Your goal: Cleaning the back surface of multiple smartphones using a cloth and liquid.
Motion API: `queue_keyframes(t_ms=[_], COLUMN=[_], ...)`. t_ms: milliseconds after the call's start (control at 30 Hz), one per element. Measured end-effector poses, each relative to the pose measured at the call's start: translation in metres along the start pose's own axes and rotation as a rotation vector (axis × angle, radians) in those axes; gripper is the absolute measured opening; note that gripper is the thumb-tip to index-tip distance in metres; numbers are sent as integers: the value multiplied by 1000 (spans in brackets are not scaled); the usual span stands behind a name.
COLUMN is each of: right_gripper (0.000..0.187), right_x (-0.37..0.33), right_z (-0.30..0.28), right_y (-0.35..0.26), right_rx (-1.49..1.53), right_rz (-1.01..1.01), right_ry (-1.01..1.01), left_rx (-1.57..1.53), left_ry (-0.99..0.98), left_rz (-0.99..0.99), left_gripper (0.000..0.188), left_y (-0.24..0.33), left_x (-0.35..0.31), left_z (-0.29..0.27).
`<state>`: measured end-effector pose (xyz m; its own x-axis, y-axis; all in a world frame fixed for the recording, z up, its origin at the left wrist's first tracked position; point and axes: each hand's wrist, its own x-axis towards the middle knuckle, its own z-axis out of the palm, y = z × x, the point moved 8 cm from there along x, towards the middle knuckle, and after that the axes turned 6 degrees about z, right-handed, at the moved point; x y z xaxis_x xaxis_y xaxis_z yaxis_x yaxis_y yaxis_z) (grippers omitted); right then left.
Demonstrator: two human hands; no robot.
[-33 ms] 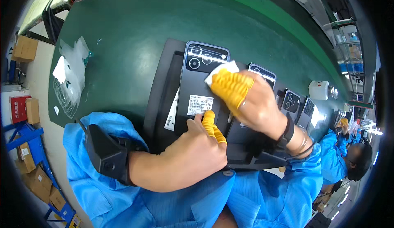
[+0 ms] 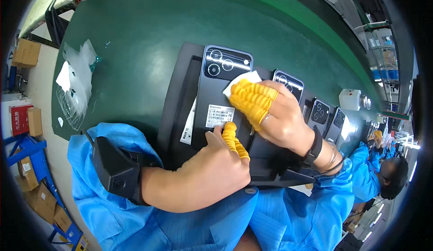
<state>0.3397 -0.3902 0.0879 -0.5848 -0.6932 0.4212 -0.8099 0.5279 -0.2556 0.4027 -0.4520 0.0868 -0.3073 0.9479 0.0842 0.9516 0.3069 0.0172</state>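
Observation:
A dark smartphone lies back up, its camera block at the far end and a white label on its lower back. My left hand, with yellow finger cots on some fingers, is closed at the phone's near end, thumb and fingertips against it just below the label. Pinched in the yellow-cotted fingers of my right hand is a folded white wipe, touching the phone's right edge below the cameras. My right hand partly covers a second smartphone to the right.
Beneath the phones is a black tray on the green table. More phones lie further right, near a white bottle. Clear plastic wrapping is at left. A co-worker sits at far right.
My right hand and the wipe have shifted slightly left and toward me over the phone. My left hand stays in place.

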Motion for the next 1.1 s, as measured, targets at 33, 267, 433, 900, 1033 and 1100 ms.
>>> queue_keyframes(t_ms=[33, 267, 433, 900, 1033, 1100], right_gripper=[24, 13, 29, 19, 22, 23], right_x=[2, 19, 38, 36, 31, 26], right_z=[1, -15, -19, -36, -7, -7], right_y=[0, 26, 42, 44, 40, 32], right_rx=[11, 93, -49, 16, -48, -98], right_rz=[17, 168, 42, 149, 12, -32], right_ry=[12, -64, 82, 107, 28, 23], left_rx=[-20, -72, -62, -16, -34, -16], left_ry=[-30, -28, 6, -9, -6, 0], left_rz=[25, 9, 31, -12, 11, 33], left_gripper=[25, 23, 22, 24, 24, 24], left_y=[0, -2, 2, 4, 0, -1], left_x=[1, 0, 1, 4, 8, 9], left_z=[0, 4, 1, -1, 2, 0])
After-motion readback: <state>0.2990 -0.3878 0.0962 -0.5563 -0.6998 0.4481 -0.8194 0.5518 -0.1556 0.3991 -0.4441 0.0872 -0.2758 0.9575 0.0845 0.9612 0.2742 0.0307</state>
